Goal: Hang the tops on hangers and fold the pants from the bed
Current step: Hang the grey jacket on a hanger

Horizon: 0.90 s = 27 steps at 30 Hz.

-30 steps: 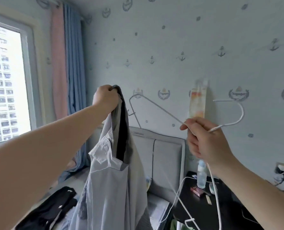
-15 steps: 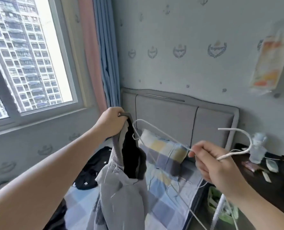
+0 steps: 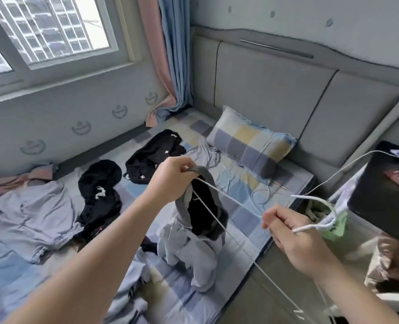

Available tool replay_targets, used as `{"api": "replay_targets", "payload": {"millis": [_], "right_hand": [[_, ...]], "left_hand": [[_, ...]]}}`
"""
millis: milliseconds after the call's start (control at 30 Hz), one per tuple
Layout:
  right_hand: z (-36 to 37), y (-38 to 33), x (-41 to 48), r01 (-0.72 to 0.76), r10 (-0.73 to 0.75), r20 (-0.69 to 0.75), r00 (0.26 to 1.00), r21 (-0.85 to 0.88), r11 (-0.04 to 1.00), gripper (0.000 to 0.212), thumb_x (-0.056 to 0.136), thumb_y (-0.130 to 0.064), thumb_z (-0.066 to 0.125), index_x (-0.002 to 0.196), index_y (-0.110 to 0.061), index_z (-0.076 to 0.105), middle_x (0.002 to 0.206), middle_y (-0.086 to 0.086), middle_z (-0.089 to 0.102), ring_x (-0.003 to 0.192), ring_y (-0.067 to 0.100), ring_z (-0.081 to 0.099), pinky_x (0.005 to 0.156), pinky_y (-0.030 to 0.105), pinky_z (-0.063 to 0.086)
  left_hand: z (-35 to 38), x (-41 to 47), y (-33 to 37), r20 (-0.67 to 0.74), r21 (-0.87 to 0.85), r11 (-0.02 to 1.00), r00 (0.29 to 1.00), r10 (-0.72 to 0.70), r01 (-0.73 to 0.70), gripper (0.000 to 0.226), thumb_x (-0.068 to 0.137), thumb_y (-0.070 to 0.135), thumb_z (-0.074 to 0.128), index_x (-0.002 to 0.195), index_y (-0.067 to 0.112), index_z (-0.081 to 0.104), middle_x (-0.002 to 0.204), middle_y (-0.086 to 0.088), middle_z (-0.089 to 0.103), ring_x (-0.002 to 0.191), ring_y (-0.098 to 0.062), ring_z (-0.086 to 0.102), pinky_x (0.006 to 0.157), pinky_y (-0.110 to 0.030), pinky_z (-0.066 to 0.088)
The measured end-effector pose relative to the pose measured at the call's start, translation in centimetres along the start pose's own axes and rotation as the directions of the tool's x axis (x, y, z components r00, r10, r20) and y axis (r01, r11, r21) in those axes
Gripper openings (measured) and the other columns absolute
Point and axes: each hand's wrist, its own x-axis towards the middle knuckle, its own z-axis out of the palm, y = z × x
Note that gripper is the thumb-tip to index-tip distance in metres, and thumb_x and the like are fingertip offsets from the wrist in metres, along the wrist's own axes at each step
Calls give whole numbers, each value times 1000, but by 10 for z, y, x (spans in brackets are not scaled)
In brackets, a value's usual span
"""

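At the collar, the grey top [image 3: 193, 249] is being pinched by the left hand [image 3: 170, 178], its fingers curled round the neckband. The white hanger [image 3: 231, 195] is being gripped near its hook by the right hand [image 3: 294, 235], fingers closed on the wire. Both are being held lower than a second ago. Then they were being raised against the wall; now they are being worked just over the bed [image 3: 252, 220], and the top's hem is being bunched on the checked sheet. One arm of the hanger is being fed right up to the neck opening, touching the left fingers. Whether it is inside yet cannot be told. By the look of it, the hanging of this top is only being started. Further out, black clothes [image 3: 154, 153] and a pale grey garment [image 3: 23, 218] are being left on the bed, near the pillow [image 3: 249, 141]. Small white marks are being shown on the black clothes, but they are too small to be read. No brand is being made out anywhere.
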Motion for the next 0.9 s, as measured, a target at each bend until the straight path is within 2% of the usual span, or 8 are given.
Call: {"api": "replay_targets", "payload": {"millis": [67,167,233,400,533,700,800,900], "right_hand": [[7,2,1,30,-26,39,999,-112,993,29,96,-47,54,78,-26,60,52,-2,35,47,18,30,45,39,23],[22,7,11,71,-64,40,997,-235,969,23,95,-37,53,76,-25,59,58,-7,47,53,2,43,51,16,31],[36,11,21,22,-9,54,998,-245,969,27,98,-29,54,71,-29,57,64,-7,51,59,2,47,56,16,34],[57,17,41,-192,182,64,981,232,953,39,102,-16,53,66,-26,63,54,-13,42,48,3,36,46,14,29],[46,19,46,-164,155,56,986,267,949,26,91,-31,54,68,-22,63,47,-13,33,41,4,26,40,14,21],[20,16,51,-82,52,136,989,226,971,30,93,-35,58,72,-15,63,46,-13,33,41,5,26,42,14,22],[7,10,54,-48,3,201,980,217,975,25,88,-41,67,78,-19,71,48,-14,43,41,0,34,44,9,28],[-19,14,57,-49,31,198,980,87,995,13,89,-38,74,88,-24,74,55,-12,56,45,0,43,47,10,35]], "left_hand": [[3,-9,5,58,-3,1000,998,31,-30,21,88,10,66,74,25,65,65,5,58,58,-10,49,59,-27,40],[11,-19,15,129,-63,996,989,70,-63,31,87,6,66,67,29,60,61,7,54,51,-2,44,53,-19,36],[20,-25,21,157,-140,988,984,78,-56,27,86,5,67,67,25,63,56,12,53,47,-1,44,49,-15,34],[38,-33,27,221,-196,979,970,100,-56,18,89,10,64,72,11,68,56,10,54,49,-5,43,53,-24,37],[33,-43,26,275,-157,956,919,283,-248,17,94,19,62,92,28,76,71,29,61,74,10,56,67,-5,36],[19,-36,8,193,384,765,855,482,-517,29,92,49,61,114,33,72,111,8,62,109,-23,51,89,-40,40],[12,-27,2,323,284,768,811,487,-574,40,100,46,42,102,20,72,95,5,68,90,-25,64,71,-36,51],[5,-19,-10,239,242,812,844,480,-531,35,101,37,47,97,14,73,88,4,66,79,-24,63,59,-37,53]]}}
